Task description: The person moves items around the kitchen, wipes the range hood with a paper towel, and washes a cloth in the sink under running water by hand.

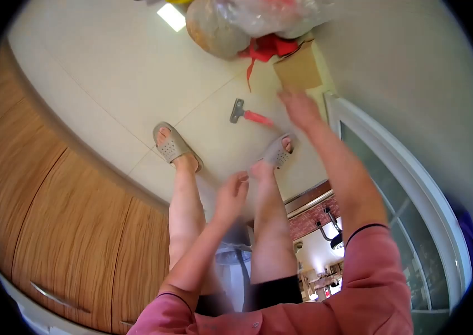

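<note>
Scraper (251, 114) on flr (102, 67), blurred R hand (301, 108) nr

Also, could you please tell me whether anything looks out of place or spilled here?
A red-handled scraper seems to lie loose on the floor near the right sandal, where it might be stepped on. I see no obvious spill.

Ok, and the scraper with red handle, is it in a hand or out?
Out of both hands: floor shows between the scraper and the right hand, and the left hand is also apart from it.
</note>
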